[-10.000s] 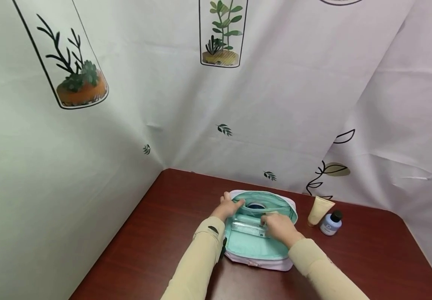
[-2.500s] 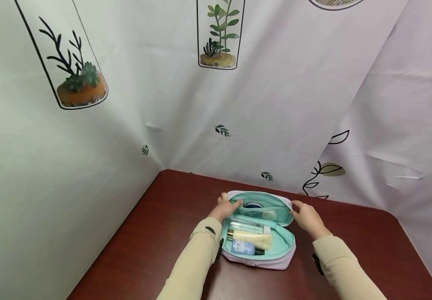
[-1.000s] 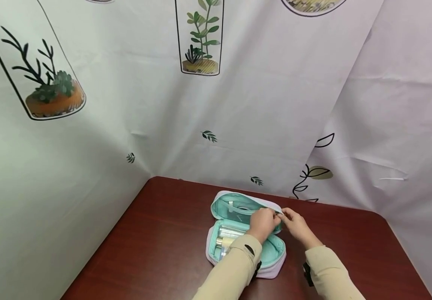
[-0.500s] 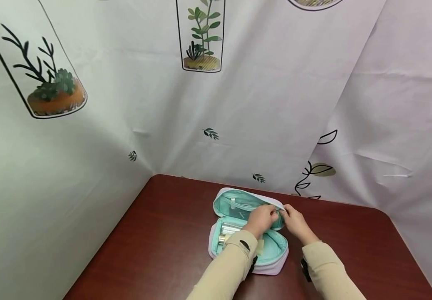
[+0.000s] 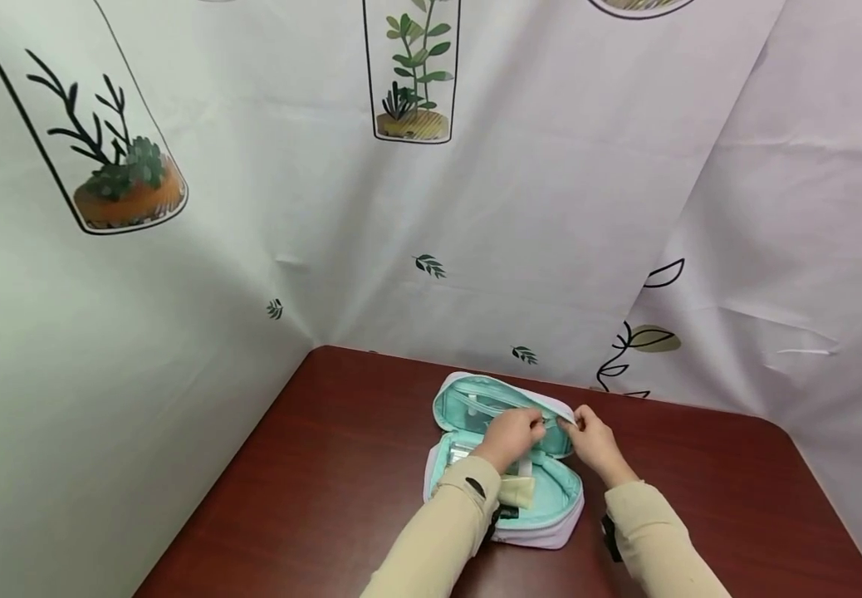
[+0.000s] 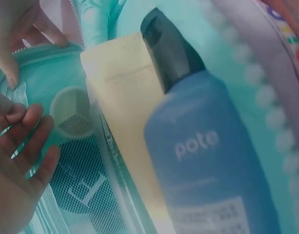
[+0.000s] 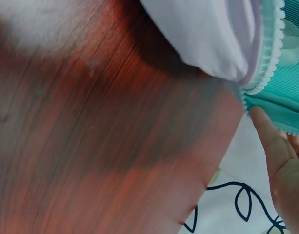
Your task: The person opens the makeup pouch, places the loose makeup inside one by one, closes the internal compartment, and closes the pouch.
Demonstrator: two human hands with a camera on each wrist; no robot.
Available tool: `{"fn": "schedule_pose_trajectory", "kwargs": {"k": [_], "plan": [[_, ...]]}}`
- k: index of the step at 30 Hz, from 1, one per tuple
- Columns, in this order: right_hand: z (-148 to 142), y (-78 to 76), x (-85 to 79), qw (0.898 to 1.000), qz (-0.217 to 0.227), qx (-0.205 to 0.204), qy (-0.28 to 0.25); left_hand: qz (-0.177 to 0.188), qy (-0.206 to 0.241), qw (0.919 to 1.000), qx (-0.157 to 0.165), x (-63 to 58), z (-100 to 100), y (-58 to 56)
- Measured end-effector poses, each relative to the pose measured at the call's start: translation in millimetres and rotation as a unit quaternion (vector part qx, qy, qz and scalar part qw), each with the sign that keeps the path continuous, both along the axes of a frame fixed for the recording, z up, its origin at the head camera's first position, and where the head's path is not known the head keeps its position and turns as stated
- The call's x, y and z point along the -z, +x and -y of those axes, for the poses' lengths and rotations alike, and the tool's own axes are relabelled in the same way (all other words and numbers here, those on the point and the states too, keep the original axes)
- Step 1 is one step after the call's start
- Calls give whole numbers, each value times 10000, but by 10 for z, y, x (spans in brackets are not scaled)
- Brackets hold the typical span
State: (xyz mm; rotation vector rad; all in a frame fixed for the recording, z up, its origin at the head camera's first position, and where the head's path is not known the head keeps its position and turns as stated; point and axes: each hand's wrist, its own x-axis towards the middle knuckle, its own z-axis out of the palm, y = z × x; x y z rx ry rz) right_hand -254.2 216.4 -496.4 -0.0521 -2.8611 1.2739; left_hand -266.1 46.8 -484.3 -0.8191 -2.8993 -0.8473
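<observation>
A lilac toiletry bag [image 5: 550, 536] with mint lining lies unzipped, its lid [image 5: 468, 384] folded back. My left hand [image 5: 511, 433] is over the lid's mesh pocket [image 6: 110, 195], thumb and index finger pinching at the pocket's zipper; the pull itself is hidden. With my right hand [image 5: 597, 444] I grip the lid's right edge, the thumb lying along the zipper teeth. The main compartment holds a blue bottle [image 6: 203, 146] with a black cap, a cream tube [image 6: 125, 83] and a clear bottle [image 5: 458, 453]. Behind the mesh show a round pale item [image 6: 71, 112] and a dark round one [image 6: 76, 165].
The bag stands on a reddish-brown wooden table [image 5: 326, 465] near its back edge. A white cloth backdrop [image 5: 550, 208] with plant drawings hangs behind and to the left.
The tube and blue bottle went from the table into the bag. My left hand moved from the lid's left side to its right, then slid back left along the pocket. My right hand took the lid's edge.
</observation>
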Motion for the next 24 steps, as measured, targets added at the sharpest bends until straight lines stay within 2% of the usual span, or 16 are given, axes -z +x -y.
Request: {"fn": "schedule_pose_trajectory", "kwargs": {"k": [4, 10, 13, 18, 24], "plan": [[23, -17, -11, 10000, 53, 31, -38, 34, -68, 10000, -40, -37, 56, 8], [68, -30, -5, 9998, 127, 59, 167, 148, -146, 9998, -64, -24, 163, 4], [74, -28, -23, 9995, 217, 84, 226, 61, -127, 9998, -120, -20, 254, -1], [46, -17, -62, 9992, 287, 109, 267, -101, -339, 9991, -225, -17, 449, -21], [40, -41, -36, 9990, 298, 88, 329, -387, -442, 9965, -598, 3, 676, -23]]}}
